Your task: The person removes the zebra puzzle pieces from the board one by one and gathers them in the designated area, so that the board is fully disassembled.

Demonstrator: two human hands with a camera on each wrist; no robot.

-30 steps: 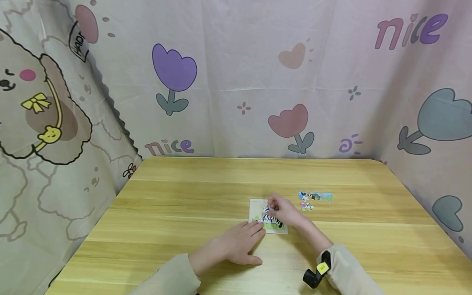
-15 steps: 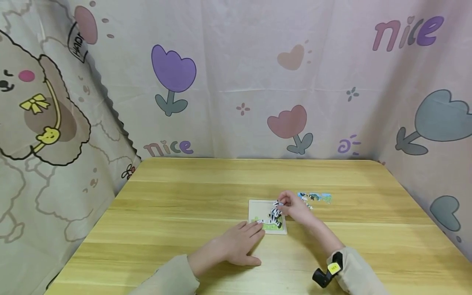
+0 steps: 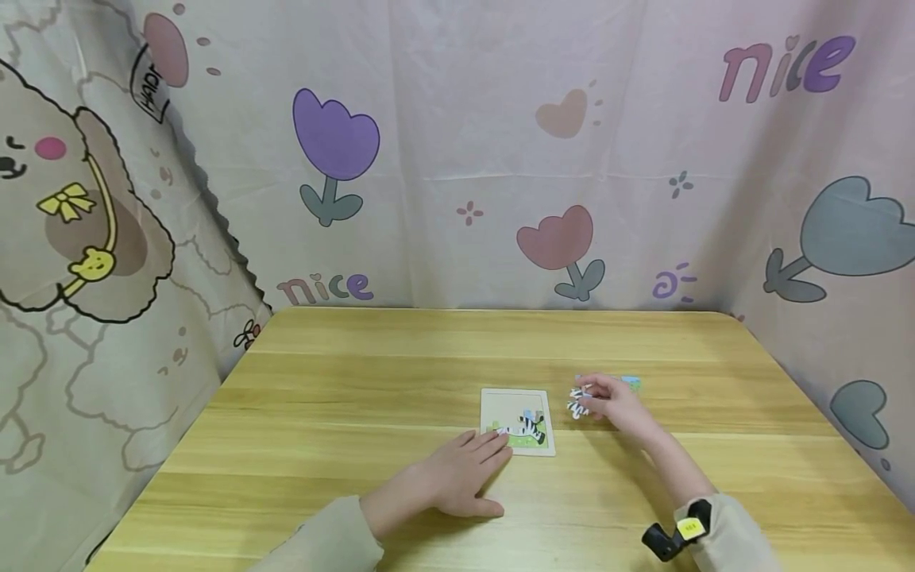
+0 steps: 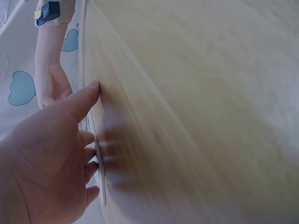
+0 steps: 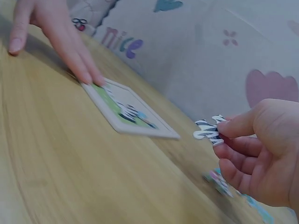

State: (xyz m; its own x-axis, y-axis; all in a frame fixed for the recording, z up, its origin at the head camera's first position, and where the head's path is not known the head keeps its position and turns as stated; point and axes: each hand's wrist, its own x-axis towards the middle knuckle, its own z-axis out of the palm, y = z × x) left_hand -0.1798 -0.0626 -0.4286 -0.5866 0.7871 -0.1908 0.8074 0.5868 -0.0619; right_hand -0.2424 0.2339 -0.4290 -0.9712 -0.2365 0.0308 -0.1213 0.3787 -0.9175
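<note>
My right hand (image 3: 608, 401) pinches a zebra-striped jigsaw piece (image 5: 209, 130) between thumb and fingers, off to the right of the puzzle board. Flat on the table lies the square white-framed puzzle board (image 3: 500, 403), with zebra-patterned and green pieces (image 3: 527, 431) fitted along its lower part. The rest of its inside is plain and pale. My left hand (image 3: 461, 473) rests with straight fingers on the board's lower left corner, its thumb spread over the tabletop. In the left wrist view, the left fingertips (image 4: 91, 170) lie at the board's edge.
More loose jigsaw pieces (image 5: 222, 182) lie on the table under and beyond my right hand, partly hidden by it; a blue-green piece (image 3: 631, 383) shows past the fingers. The wooden table (image 3: 357, 373) ends at a patterned cloth curtain (image 3: 443, 119).
My right hand has lifted the striped piece off the board's upper right area and carried it right, toward the loose pieces. The left hand has stayed on the board.
</note>
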